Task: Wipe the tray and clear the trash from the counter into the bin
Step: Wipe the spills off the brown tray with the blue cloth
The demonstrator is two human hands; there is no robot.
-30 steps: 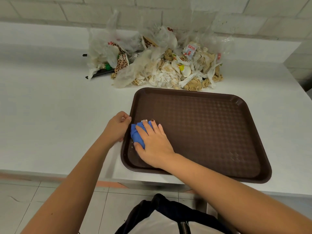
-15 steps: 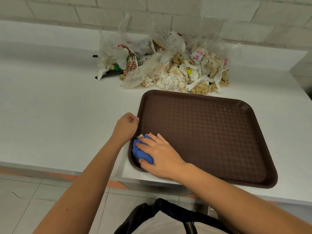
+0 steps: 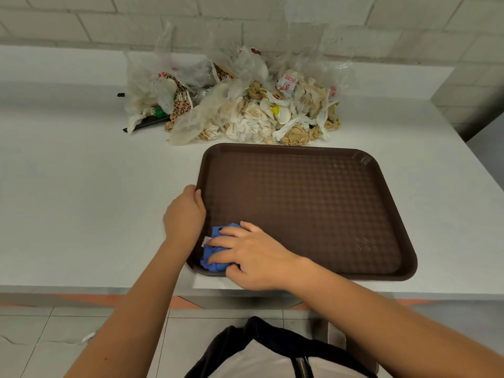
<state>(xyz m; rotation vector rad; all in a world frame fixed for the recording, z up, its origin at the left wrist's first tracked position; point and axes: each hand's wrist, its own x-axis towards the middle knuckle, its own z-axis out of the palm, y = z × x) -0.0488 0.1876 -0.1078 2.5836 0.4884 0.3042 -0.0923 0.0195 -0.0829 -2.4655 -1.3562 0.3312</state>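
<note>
Wipe underway: right hand [image 3: 253, 257] presses flat-fingered on the blue cloth [image 3: 214, 255] in the brown tray [image 3: 313, 214]'s near-left corner, left hand [image 3: 185, 214] grips its left rim, trash pile [image 3: 245, 113] uncleared at the counter [image 3: 81, 173]'s far edge.

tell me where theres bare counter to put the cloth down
Widest bare counter: left of the tray and left hand, in front of the trash pile. A narrower strip lies right of the tray. Crowded behind the tray, at the pile.
</note>
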